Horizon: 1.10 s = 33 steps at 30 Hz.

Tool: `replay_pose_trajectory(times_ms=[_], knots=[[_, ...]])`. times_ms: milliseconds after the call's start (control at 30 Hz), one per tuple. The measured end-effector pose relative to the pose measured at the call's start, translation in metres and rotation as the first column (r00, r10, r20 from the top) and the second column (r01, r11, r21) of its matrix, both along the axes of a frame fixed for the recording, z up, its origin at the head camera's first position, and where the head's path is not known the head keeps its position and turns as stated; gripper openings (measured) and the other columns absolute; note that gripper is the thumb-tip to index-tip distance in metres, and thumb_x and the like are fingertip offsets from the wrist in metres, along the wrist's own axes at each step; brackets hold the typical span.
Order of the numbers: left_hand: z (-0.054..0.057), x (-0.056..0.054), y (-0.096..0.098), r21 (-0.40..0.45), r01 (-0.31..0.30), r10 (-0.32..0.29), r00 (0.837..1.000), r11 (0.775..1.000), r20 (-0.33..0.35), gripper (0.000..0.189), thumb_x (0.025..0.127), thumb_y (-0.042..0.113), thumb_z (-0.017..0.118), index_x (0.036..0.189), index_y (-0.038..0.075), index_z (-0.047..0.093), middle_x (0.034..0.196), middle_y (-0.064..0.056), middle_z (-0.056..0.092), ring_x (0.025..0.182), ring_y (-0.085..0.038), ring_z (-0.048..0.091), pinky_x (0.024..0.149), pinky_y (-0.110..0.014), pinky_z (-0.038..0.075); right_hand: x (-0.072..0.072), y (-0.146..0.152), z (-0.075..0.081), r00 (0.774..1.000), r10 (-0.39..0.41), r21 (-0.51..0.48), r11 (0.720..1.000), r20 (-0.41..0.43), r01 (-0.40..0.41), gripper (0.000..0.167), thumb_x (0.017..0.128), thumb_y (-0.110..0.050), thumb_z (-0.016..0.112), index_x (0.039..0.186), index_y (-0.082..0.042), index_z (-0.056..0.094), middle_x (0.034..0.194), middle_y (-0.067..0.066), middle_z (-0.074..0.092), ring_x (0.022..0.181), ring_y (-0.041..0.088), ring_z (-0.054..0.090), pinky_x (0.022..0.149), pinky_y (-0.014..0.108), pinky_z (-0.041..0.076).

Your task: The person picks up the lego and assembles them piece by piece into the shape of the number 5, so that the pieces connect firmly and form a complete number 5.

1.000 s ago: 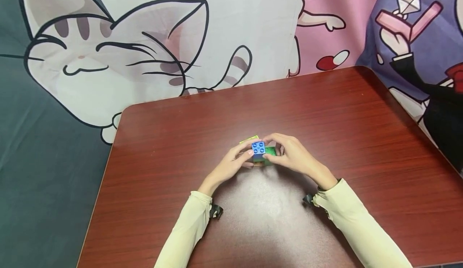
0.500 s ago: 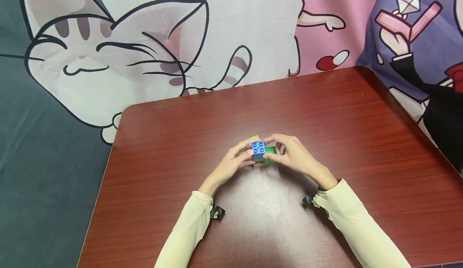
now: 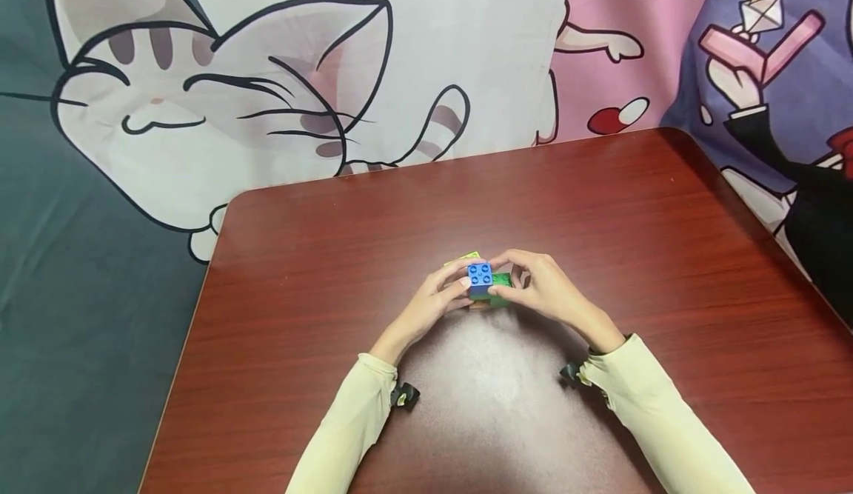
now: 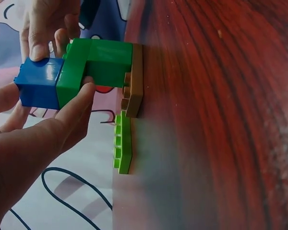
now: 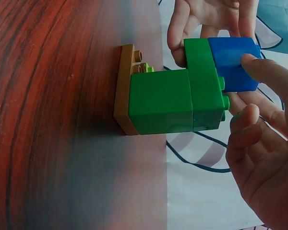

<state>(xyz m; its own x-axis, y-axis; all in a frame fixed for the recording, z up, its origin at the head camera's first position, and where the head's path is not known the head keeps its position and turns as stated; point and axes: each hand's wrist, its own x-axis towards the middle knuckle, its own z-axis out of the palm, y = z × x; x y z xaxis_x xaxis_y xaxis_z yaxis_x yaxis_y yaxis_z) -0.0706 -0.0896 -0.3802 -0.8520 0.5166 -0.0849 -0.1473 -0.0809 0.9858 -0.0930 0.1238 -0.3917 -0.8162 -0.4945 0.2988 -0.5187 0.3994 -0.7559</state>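
A blue toy building brick (image 3: 480, 276) sits on the left end of a green brick (image 5: 203, 96), which juts out beyond the taller green block (image 5: 159, 103) beneath it. That block stands on a brown studded plate (image 4: 136, 79) on the table. My left hand (image 3: 425, 306) pinches the blue brick between thumb and finger, and one lower finger reaches under the jutting green end. From the other side, my right hand (image 3: 549, 290) pinches the same brick, its thumb flat on the blue face in the right wrist view. Its other fingers curl beside the green studs.
A lime-green studded plate (image 4: 125, 146) lies on the table just behind the stack, partly hidden by my left hand in the head view. The reddish-brown wooden table (image 3: 333, 257) meets a cartoon-printed cloth (image 3: 426, 49) at its far edge.
Both hands keep their hold on the blue brick, and the stack looks the same. The whole head view has shifted slightly.
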Motion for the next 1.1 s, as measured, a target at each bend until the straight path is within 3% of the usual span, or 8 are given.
replay_pose_trajectory(times_ms=[300,467,633,933,1067,1100], knots=[[-0.021,-0.005,0.002,0.011,-0.029,0.028,0.999,1.000,0.017,0.040,0.098,0.004,0.040,0.137,-0.003,0.040,0.136,-0.025,0.040,0.113,-0.027,0.049,0.094,-0.052,0.039,-0.001,-0.001,-0.001,1.000,0.002,-0.011,1.000,-0.003,-0.002,0.029,0.074,-0.010,0.079,0.100,-0.006,0.066,0.066,-0.004,0.055,0.055,0.007,0.046,0.046,0.023,0.039],[-0.020,-0.003,0.002,-0.006,-0.050,0.050,0.999,0.999,0.007,0.039,0.097,0.007,0.042,0.135,0.001,0.044,0.135,-0.020,0.043,0.113,-0.027,0.050,0.093,-0.048,0.042,-0.001,-0.001,-0.001,1.000,0.003,-0.011,1.000,-0.007,-0.003,0.029,0.074,-0.011,0.079,0.100,-0.007,0.066,0.065,-0.004,0.054,0.051,0.006,0.041,0.044,0.022,0.035],[-0.018,-0.002,0.003,-0.016,-0.058,0.058,0.998,0.998,0.003,0.038,0.097,0.007,0.043,0.135,0.003,0.045,0.135,-0.019,0.044,0.114,-0.027,0.050,0.092,-0.046,0.043,-0.001,-0.001,-0.001,1.000,0.006,-0.018,1.000,0.018,-0.006,0.030,0.075,-0.011,0.078,0.101,-0.008,0.065,0.078,0.000,0.062,0.048,0.004,0.038,0.043,0.022,0.032],[-0.017,-0.005,0.002,0.007,-0.015,0.015,0.996,1.000,0.093,0.041,0.099,0.006,0.036,0.139,0.001,0.037,0.138,-0.021,0.036,0.117,-0.030,0.045,0.097,-0.050,0.037,-0.002,0.003,-0.001,0.997,0.014,0.017,1.000,0.075,-0.015,0.030,0.078,-0.017,0.077,0.104,-0.010,0.065,0.085,0.001,0.065,0.047,0.005,0.036,0.044,0.023,0.031],[-0.017,-0.007,-0.002,0.005,0.010,-0.011,0.992,1.000,0.123,0.042,0.100,0.011,0.038,0.141,0.007,0.038,0.138,-0.016,0.036,0.114,-0.032,0.048,0.095,-0.052,0.038,-0.004,0.009,0.002,0.991,0.029,0.018,0.999,0.128,-0.032,0.035,0.081,-0.018,0.073,0.113,-0.012,0.062,0.094,0.003,0.064,0.046,0.006,0.035,0.044,0.024,0.032],[-0.017,-0.007,-0.004,0.004,0.014,-0.014,0.992,1.000,0.129,0.042,0.100,0.013,0.038,0.142,0.010,0.038,0.138,-0.015,0.037,0.114,-0.033,0.049,0.095,-0.053,0.038,-0.006,0.011,0.003,0.988,0.030,-0.001,1.000,0.153,-0.030,0.035,0.083,-0.017,0.071,0.116,-0.013,0.061,0.096,0.004,0.064,0.048,0.008,0.040,0.046,0.023,0.036]])
